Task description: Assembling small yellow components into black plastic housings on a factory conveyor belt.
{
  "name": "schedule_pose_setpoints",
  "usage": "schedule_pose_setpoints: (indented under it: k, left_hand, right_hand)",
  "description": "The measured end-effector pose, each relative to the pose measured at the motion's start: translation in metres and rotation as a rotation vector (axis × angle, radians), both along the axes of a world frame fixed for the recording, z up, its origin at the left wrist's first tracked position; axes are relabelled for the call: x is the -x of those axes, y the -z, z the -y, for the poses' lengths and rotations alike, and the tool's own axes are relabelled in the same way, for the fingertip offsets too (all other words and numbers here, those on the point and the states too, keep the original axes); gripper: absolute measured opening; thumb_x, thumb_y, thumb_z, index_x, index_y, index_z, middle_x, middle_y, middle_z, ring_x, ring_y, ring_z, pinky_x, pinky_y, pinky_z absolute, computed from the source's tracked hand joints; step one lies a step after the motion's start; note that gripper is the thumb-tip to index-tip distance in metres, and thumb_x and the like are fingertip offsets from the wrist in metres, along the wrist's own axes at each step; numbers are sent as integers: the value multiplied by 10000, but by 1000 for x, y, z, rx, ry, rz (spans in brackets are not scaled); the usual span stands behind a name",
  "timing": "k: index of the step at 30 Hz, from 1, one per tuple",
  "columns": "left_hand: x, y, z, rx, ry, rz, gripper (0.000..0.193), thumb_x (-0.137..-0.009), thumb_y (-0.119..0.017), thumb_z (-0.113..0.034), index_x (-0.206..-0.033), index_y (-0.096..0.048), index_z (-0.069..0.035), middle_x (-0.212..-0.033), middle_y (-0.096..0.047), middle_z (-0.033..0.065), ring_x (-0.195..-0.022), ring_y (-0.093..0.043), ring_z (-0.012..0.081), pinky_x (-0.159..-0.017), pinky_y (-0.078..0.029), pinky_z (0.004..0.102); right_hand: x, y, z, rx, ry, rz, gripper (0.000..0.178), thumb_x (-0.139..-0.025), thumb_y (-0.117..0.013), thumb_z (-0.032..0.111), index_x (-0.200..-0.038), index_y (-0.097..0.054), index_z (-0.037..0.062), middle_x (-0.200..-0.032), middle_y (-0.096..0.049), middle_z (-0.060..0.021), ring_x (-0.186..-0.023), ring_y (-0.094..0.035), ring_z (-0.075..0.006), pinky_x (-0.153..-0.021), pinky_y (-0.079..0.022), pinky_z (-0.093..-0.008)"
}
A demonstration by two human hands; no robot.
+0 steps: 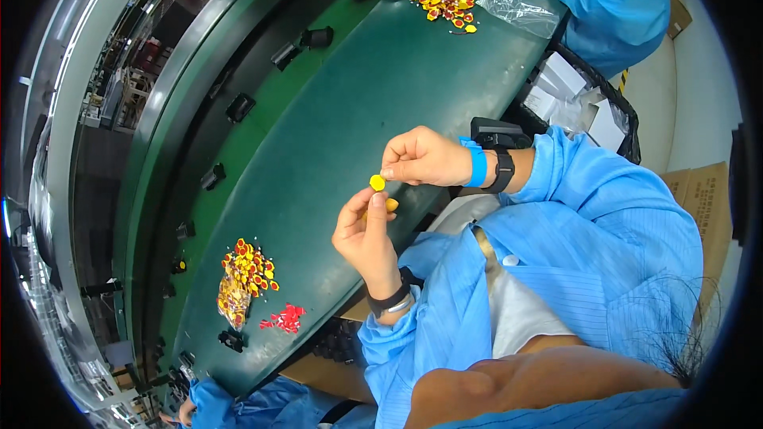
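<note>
L hand (367, 234) & R hand (423, 157) both pinched on a yellow disc (377, 183), held above the green worktop (342, 127), nr its wearer-side edge. Disc: flat, bright yellow, roundish, plain face twd. viewer; abt. as wide as long, so long axis can't be told. L thumb & fingers nearly closed on one rim, R fingertips on opp. side; 2nd yellow pc. (392, 205) tucked in L hand, also over worktop.

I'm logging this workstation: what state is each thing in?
Left hand: pinching yellow piece
Right hand: pinched at that piece's edge
Yellow piece: held by fingertips
Second yellow piece: beside left thumb
Lower-left clear bag: filled, loose pieces alongside
Red pieces: loosely heaped
Upper clear bag: crumpled
Black-lined bin: open, holding white boxes
</note>
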State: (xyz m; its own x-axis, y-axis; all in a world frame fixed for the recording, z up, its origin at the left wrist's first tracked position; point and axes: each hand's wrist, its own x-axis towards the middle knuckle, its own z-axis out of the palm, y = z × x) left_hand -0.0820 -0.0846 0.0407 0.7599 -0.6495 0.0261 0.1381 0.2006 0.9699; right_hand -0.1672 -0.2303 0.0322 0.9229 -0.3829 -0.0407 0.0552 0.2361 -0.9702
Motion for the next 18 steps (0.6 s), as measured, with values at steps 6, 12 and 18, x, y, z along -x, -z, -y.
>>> schedule_pose_setpoints:
  k: [6, 12, 18]
  left_hand:
    - [-3, 5, -1, 9, -16, -1, 138, -860, -636, -48, -959, -620, 46, -819, -665, 119, -670, -638, 134, -545, -496, 201]
    - [-2, 4, 1, 16, -22, -9, 111, -859, -635, -45, -933, -621, 37, -814, -660, 103, -675, -635, 126, -546, -493, 198]
    - [-8, 8, -5, -5, -8, -5, 71, -870, -606, -39, -910, -590, 17, -769, -629, 62, -632, -583, 97, -560, -459, 198]
  right_hand:
    - [-3, 6, -2, 38, 9, -7, 191, -868, -639, 204, -781, -601, 38, -563, -486, 40, -492, -385, -24, -429, -286, -207]
    - [-2, 4, -3, -67, -33, -30, 154, -882, -631, 175, -830, -609, 31, -628, -516, 44, -523, -408, -20, -456, -291, -191]
    - [-5, 15, -5, -334, -103, -55, 122, -881, -616, 129, -828, -603, 20, -598, -486, 38, -483, -365, -18, -429, -250, -184]
